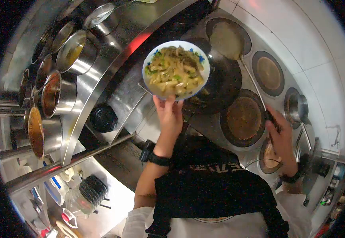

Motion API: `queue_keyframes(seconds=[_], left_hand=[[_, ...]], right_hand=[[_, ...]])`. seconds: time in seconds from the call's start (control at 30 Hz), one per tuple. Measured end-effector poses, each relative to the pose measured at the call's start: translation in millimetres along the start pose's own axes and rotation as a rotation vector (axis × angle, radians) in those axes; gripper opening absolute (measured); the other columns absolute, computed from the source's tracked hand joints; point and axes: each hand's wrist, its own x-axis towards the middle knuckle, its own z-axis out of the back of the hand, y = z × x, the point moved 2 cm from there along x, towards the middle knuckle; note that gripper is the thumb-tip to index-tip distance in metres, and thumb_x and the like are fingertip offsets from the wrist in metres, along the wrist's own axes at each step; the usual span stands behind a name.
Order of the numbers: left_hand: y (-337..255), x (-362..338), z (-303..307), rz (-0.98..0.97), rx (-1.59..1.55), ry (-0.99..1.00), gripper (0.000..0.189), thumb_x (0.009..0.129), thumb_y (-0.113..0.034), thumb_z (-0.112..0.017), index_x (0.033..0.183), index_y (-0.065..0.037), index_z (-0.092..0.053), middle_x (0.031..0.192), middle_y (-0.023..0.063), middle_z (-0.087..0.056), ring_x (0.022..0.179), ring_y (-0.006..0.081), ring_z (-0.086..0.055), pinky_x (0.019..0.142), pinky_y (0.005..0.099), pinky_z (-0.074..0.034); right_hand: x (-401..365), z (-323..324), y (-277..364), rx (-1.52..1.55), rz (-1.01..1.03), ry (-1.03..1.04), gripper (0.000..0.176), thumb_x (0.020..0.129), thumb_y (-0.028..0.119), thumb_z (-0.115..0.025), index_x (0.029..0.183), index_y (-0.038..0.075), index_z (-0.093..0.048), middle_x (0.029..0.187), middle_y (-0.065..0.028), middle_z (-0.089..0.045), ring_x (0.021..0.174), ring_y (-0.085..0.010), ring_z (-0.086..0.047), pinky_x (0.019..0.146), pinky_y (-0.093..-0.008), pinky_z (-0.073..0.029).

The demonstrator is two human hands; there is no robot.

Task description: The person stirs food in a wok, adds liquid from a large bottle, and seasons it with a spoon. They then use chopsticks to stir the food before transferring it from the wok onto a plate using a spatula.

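My left hand [168, 117] grips the near rim of a white bowl [147, 81] with blue decoration, thumb and fingers at its edge. Sliced stir-fried food [176, 71] with green bits fills the bowl, which is held up over the near side of a dark wok [228, 79]. Some food remains [198, 102] show in the wok, partly hidden by the bowl. Fingers of my right hand [279, 133] are wrapped round the dark grip of a long-handled wok ladle [254, 79]. Its far end reaches a beige round area at the back; the ladle's head is hard to make out.
Round dark-ringed plates [244, 118] cover the stove right of the wok. A metal pot [297, 107] stands by the tiled wall. Steel seasoning pots [75, 53] line the left shelf. Below it, a metal rail [77, 158] crosses above a white surface with a black-lidded container [93, 190].
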Motion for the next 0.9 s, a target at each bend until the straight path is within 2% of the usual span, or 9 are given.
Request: queue_keyframes(seconds=[0.07,0.13,0.2,0.37,0.43,0.5,0.63,0.77,0.9], left_hand=[[-20,-17,12,0.036,0.036,-0.030,0.047,0.081,-0.014,-0.058,0.122,-0.015,-0.034,0.121,0.0048,-0.045,0.110,0.0193,-0.046,0.089,0.0365,-0.043],[-38,-37,45,-0.228,0.653,0.083,0.048,0.082,-0.014,-0.056,0.124,-0.014,-0.034,0.123,0.0048,-0.045,0.111,0.0194,-0.046,0.090,0.0365,-0.042],[-53,-53,68,0.001,0.077,-0.135,0.049,0.081,-0.012,-0.056,0.125,-0.013,-0.035,0.122,0.0046,-0.045,0.112,0.0203,-0.045,0.091,0.0369,-0.042],[-81,-91,114,-0.075,0.085,-0.286,0.056,0.079,-0.015,-0.059,0.128,-0.012,-0.032,0.124,0.0059,-0.043,0.110,0.0209,-0.046,0.090,0.0349,-0.043],[-85,-97,123,-0.094,0.082,-0.300,0.057,0.079,-0.016,-0.059,0.128,-0.012,-0.032,0.125,0.0063,-0.042,0.111,0.0210,-0.046,0.091,0.0350,-0.042],[-86,-101,131,-0.135,0.111,-0.310,0.058,0.079,-0.018,-0.060,0.128,-0.010,-0.031,0.125,0.0074,-0.042,0.112,0.0215,-0.045,0.092,0.0357,-0.042],[-81,-107,144,-0.103,0.081,-0.350,0.060,0.078,-0.021,-0.062,0.128,-0.010,-0.030,0.126,0.0083,-0.041,0.114,0.0217,-0.044,0.094,0.0372,-0.040],[-74,-108,138,-0.063,0.076,-0.363,0.062,0.077,-0.020,-0.062,0.129,-0.010,-0.029,0.127,0.0075,-0.040,0.115,0.0222,-0.043,0.095,0.0383,-0.039],[-62,-106,126,-0.033,0.025,-0.323,0.061,0.077,-0.018,-0.062,0.128,-0.012,-0.030,0.127,0.0063,-0.040,0.116,0.0219,-0.042,0.097,0.0379,-0.037]], right_hand=[[25,1,-36,-0.049,0.004,0.062,0.041,0.079,0.005,-0.053,0.120,0.006,-0.048,0.117,-0.0160,-0.051,0.105,-0.0282,-0.050,0.091,-0.0348,-0.037],[64,-15,-62,-0.179,0.043,0.155,0.038,0.079,0.001,-0.051,0.118,0.003,-0.050,0.112,-0.0177,-0.053,0.104,-0.0240,-0.052,0.089,-0.0308,-0.038],[102,-36,-69,-0.322,0.171,0.158,0.037,0.080,0.004,-0.052,0.117,0.005,-0.050,0.106,-0.0178,-0.055,0.101,-0.0248,-0.053,0.087,-0.0320,-0.039],[138,-79,-47,-0.183,0.560,0.241,0.037,0.081,0.009,-0.054,0.118,0.007,-0.049,0.095,-0.0169,-0.058,0.090,-0.0233,-0.056,0.078,-0.0324,-0.042],[128,-55,-23,-0.179,0.378,0.575,0.036,0.082,0.011,-0.053,0.118,0.007,-0.050,0.087,-0.0123,-0.058,0.076,-0.0174,-0.055,0.066,-0.0276,-0.043],[122,-20,-22,0.053,-0.162,0.654,0.034,0.083,0.012,-0.053,0.117,0.006,-0.052,0.076,-0.0057,-0.054,0.063,-0.0106,-0.050,0.054,-0.0222,-0.041],[127,51,-47,-0.032,-0.388,0.790,0.033,0.085,0.012,-0.051,0.117,0.003,-0.052,0.062,-0.0014,-0.051,0.049,-0.0066,-0.046,0.042,-0.0217,-0.037],[113,14,-67,0.353,-0.502,0.906,0.035,0.086,0.017,-0.051,0.118,0.004,-0.052,0.059,0.0005,-0.048,0.044,-0.0070,-0.044,0.037,-0.0206,-0.034],[117,-76,-83,0.385,-0.249,0.765,0.036,0.088,0.022,-0.048,0.120,0.006,-0.049,0.061,-0.0008,-0.050,0.043,-0.0065,-0.044,0.036,-0.0194,-0.033]])
